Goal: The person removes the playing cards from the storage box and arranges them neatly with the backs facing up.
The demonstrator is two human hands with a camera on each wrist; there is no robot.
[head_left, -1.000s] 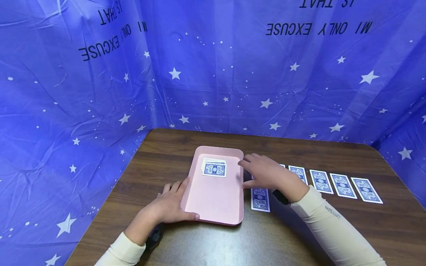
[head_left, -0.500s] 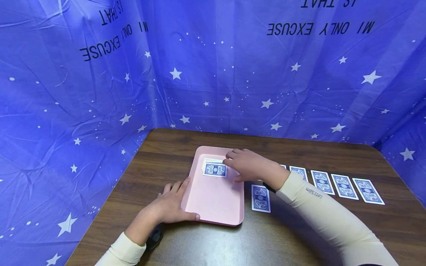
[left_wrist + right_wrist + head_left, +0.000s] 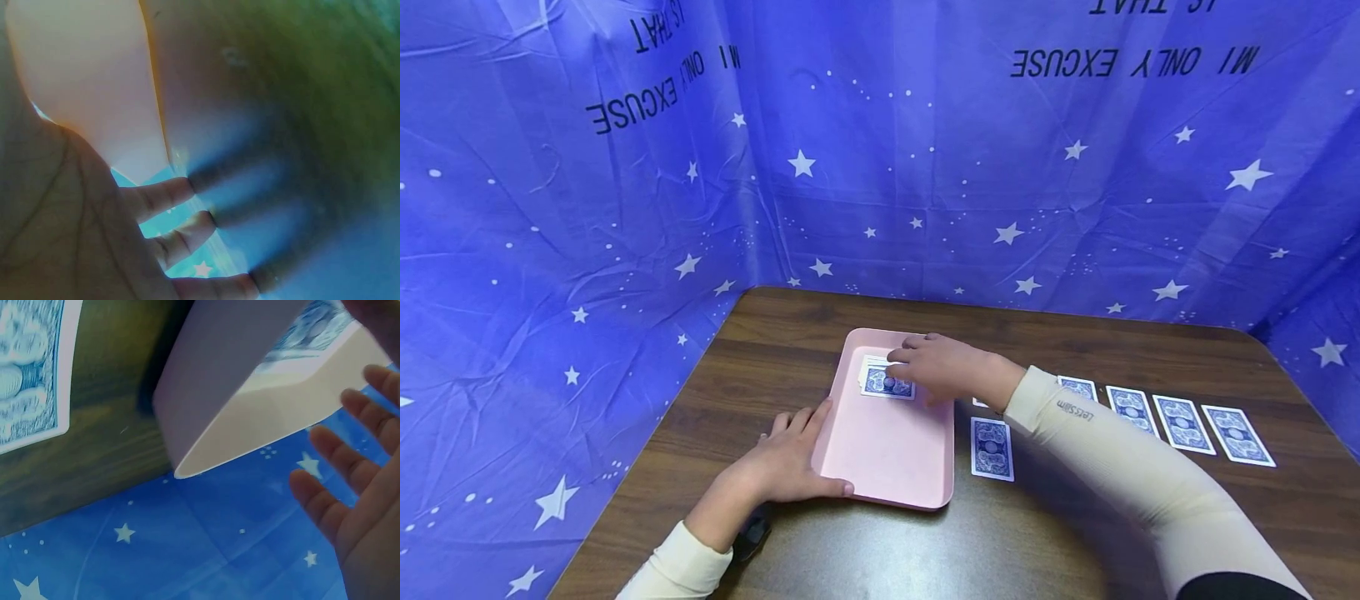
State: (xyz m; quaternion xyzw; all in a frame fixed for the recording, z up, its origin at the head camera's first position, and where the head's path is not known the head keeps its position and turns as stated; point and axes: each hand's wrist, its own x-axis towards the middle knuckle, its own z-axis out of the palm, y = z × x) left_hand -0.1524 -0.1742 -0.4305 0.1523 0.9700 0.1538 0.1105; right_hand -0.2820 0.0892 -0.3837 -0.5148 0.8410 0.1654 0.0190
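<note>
Since the earlier frames, the right hand [image 3: 943,367] has travelled leftward from the row of cards on the table to a position over the far end of the shallow pink plastic tray [image 3: 887,450], where it now covers the right part of the small stack of blue-backed playing cards [image 3: 883,382]. Its fingers are extended and loosely spread, as the right wrist view confirms [image 3: 350,481]; whether the fingertips touch the stack cannot be told. The stack lies face down inside the tray, close to the far wall. The left hand [image 3: 782,462] has not moved: it rests flat against the tray's near left edge, thumb along the front rim and fingers straight and slightly parted on the dark brown wooden table [image 3: 1075,533]. One blue-backed card [image 3: 992,437] lies alone just right of the tray. Four more face-down cards [image 3: 1180,412] form a row further right, partly behind the cream sleeve [image 3: 1120,458]. Blue star-printed cloth [image 3: 925,167] encloses the table.
</note>
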